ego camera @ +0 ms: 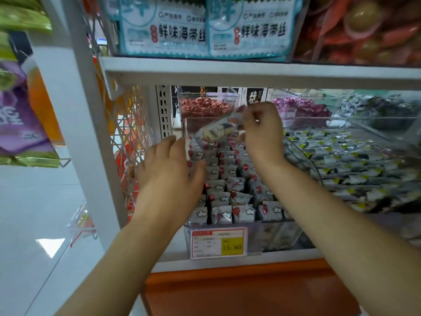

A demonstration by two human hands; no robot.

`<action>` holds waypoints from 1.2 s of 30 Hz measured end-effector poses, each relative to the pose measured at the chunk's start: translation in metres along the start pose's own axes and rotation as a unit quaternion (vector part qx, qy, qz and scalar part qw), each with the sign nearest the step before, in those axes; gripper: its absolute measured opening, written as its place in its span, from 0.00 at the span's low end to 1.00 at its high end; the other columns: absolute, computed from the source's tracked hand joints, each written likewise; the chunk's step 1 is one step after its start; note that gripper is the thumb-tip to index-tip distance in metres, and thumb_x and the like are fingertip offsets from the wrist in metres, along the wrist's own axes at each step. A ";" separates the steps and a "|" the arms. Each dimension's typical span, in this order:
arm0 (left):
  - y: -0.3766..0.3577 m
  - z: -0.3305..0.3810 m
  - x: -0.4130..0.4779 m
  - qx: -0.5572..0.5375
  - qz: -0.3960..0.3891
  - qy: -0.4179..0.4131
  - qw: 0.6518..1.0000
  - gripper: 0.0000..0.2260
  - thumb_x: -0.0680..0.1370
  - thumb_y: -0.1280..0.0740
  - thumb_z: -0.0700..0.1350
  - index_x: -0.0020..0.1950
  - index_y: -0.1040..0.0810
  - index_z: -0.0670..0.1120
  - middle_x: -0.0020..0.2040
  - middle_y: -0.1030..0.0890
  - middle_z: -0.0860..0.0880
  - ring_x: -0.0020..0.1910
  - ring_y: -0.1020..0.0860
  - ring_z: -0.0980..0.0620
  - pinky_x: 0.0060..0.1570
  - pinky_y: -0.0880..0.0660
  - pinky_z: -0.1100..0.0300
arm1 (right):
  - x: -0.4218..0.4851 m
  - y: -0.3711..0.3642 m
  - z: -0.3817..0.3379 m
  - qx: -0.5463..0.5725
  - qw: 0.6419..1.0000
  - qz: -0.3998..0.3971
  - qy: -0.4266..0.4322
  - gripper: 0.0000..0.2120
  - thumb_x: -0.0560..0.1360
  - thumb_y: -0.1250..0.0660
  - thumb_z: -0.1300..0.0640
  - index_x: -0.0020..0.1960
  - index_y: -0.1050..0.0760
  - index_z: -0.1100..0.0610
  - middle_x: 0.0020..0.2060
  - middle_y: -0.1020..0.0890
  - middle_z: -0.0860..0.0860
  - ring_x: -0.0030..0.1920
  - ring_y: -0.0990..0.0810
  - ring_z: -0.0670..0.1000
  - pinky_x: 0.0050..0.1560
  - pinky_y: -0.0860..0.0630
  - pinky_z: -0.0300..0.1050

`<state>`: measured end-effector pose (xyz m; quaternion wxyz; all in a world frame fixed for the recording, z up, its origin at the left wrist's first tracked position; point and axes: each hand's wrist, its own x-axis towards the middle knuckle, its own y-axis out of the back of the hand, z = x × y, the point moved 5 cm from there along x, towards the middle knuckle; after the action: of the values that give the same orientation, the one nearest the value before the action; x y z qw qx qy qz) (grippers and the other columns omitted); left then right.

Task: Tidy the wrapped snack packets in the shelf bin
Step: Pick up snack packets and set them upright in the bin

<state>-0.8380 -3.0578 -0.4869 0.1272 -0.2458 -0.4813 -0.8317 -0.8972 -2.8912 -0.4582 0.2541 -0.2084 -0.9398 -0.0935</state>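
White shelf (250,74), pale floor (34,213) at 9 o'clock | clear bin (273,233) of snack packets (222,192) | left hand (168,179) flat-fingered at bin's 9 o'clock wall | right hand (262,133) pinches blurred packet (216,131) at 12 o'clock | upper bags (248,30) cropped

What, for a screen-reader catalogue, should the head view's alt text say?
A person's right hand pinches one wrapped snack packet above a clear shelf bin of grey packets standing in rows, while the left hand lies open against the bin's left side.
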 end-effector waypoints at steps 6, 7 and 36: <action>0.012 0.017 -0.021 0.012 -0.005 -0.040 0.999 0.22 0.76 0.42 0.57 0.63 0.24 0.45 0.67 0.30 0.46 0.66 0.39 0.45 0.63 0.43 0.50 | -0.064 0.056 0.006 0.217 0.957 -0.026 -0.188 0.08 0.79 0.40 0.62 0.42 0.28 0.61 0.39 0.23 0.56 0.27 0.22 0.46 0.29 0.24 0.38; 0.013 0.019 -0.024 0.002 -0.008 -0.045 0.999 0.21 0.76 0.42 0.56 0.61 0.22 0.45 0.67 0.29 0.46 0.66 0.38 0.44 0.62 0.44 0.54 | -0.071 0.060 0.007 0.251 0.945 -0.029 -0.209 0.08 0.79 0.40 0.63 0.42 0.27 0.61 0.39 0.24 0.56 0.27 0.22 0.46 0.30 0.24 0.38; 0.002 0.018 -0.031 -0.571 -0.132 0.174 0.791 0.06 0.76 0.36 0.40 0.48 0.20 0.43 0.40 0.17 0.46 0.37 0.19 0.52 0.33 0.23 0.65 | -0.081 0.078 0.009 0.260 0.945 -0.109 -0.165 0.09 0.66 0.31 0.55 0.45 0.20 0.57 0.38 0.18 0.50 0.36 0.18 0.51 0.34 0.21 0.40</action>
<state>-0.8058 -3.0438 -0.4944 -0.0659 -0.0584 0.0838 -0.9926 -0.8030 -2.8466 -0.5028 0.1291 -0.0438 -0.9773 0.1621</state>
